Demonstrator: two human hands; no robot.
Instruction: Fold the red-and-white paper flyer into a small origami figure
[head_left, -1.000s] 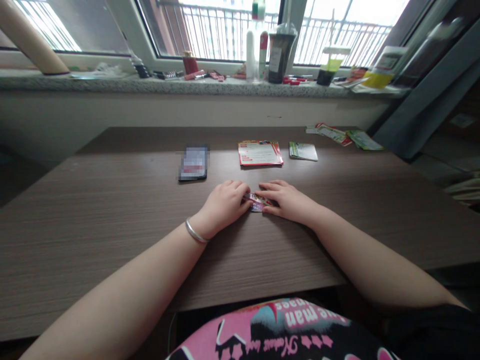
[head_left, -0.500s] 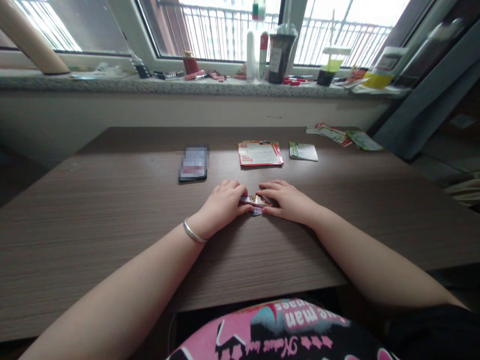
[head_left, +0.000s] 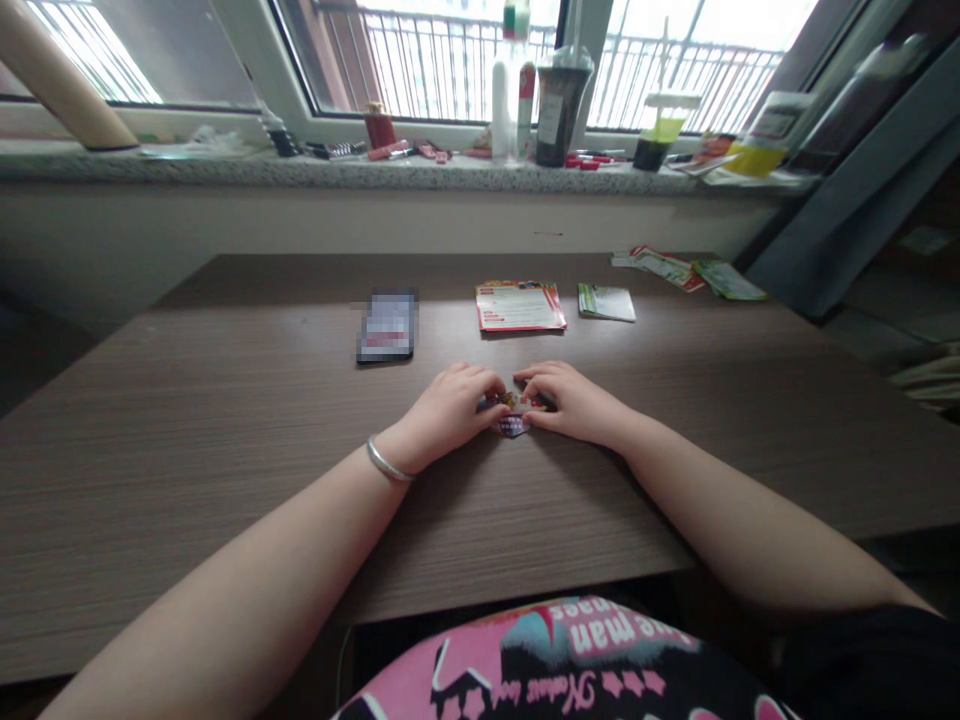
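Observation:
Near the middle of the table, both my hands hold a small piece of colourful printed paper (head_left: 513,424) low over the wood. My left hand (head_left: 459,405), with a silver bangle at the wrist, has its thumb and fingers closed on the paper's left side. On the right side, my right hand (head_left: 574,402) pinches it between thumb and fingers. The paper looks folded, with a pointed purple edge toward me. Fingers cover much of it, so its full shape is hidden.
Beyond my hands lie a stack of red-edged cards (head_left: 521,307) and a smaller stack of cards (head_left: 606,303). A phone-like device (head_left: 387,327), blurred out, rests to the left. More printed papers (head_left: 664,268) lie far right. Bottles and cups line the windowsill (head_left: 450,176).
My fingers have shifted slightly on the paper. Its upper layer looks turned differently, and more of the purple pointed edge shows on my side.

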